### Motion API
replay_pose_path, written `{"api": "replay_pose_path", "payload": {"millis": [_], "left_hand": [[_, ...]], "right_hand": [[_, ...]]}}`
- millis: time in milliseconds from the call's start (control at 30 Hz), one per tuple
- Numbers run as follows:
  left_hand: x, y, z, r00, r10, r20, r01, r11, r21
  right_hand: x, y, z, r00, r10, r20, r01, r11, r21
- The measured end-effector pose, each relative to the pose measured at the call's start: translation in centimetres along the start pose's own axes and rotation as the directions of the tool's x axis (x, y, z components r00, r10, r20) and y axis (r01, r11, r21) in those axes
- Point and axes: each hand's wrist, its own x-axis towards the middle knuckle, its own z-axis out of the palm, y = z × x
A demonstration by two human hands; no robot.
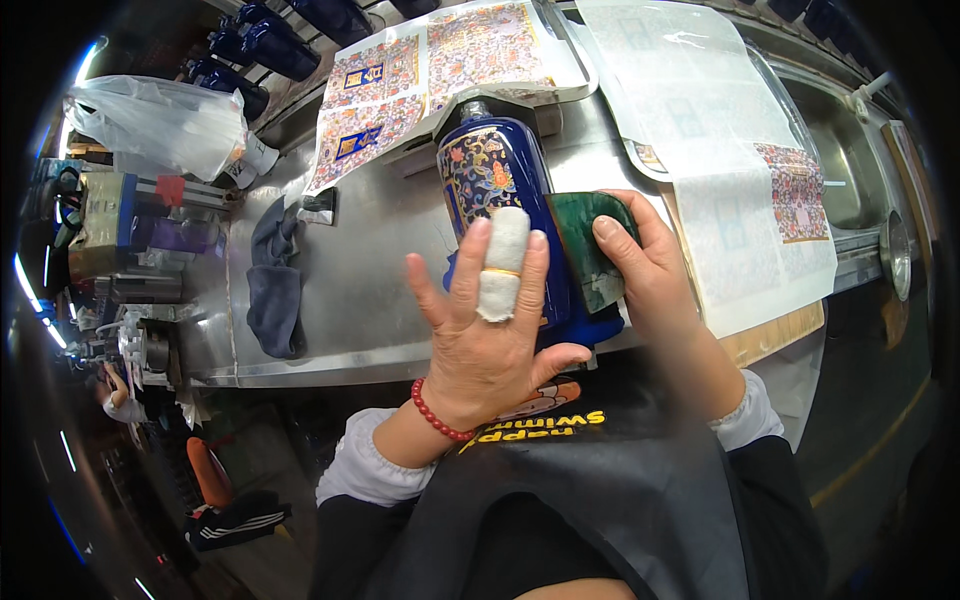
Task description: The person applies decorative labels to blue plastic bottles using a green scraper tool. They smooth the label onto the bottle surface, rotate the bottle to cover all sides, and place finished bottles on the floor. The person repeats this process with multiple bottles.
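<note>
In front of me a dark blue glass bottle (519,165) lies on the metal bench, its neck pointing away. A colourful floral decal (482,172) covers part of its upper face. My left hand (487,335) is spread over the lower part of the bottle, open, with a white wrapping bound round its middle finger. Whether its fingertips press on the glass I cannot tell. My right hand (655,262) pinches a flat green scraper (592,250) between thumb and fingers, at the bottle's right side. A dark blue cloth (590,328) shows under the bottle's near end.
Printed decal sheets (480,55) lie on a tray at the back. More sheets under translucent paper (700,130) cover the right side, beside a sink (840,160). A grey-blue cloth (273,290) rests at left. Several blue bottles (280,45) stand far left, near a plastic bag (160,120).
</note>
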Motion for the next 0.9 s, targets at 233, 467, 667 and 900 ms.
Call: {"api": "replay_pose_path", "payload": {"millis": [233, 467, 667, 900], "left_hand": [[-1.3, -0.5, 0.2, 0.993, 0.04, -0.115, -0.068, 0.967, -0.246], [-3.2, -0.8, 2.2, 0.99, -0.043, -0.133, 0.013, 0.975, -0.22], [-2.5, -0.7, 1.6, 0.988, 0.082, -0.129, -0.093, 0.992, -0.084], [-1.7, -0.3, 1.4, 0.959, 0.248, -0.135, -0.262, 0.961, -0.095]], "right_hand": [[-0.1, 0.1, 0.1, 1.0, -0.011, 0.009, 0.01, 1.0, 0.027], [-0.1, 0.2, 0.4, 1.0, -0.02, -0.011, 0.02, 0.998, 0.059], [-0.1, 0.4, 0.4, 1.0, -0.016, -0.02, 0.018, 0.997, 0.072], [0.0, 0.7, 0.2, 0.999, -0.034, -0.04, 0.034, 0.999, -0.005]]}}
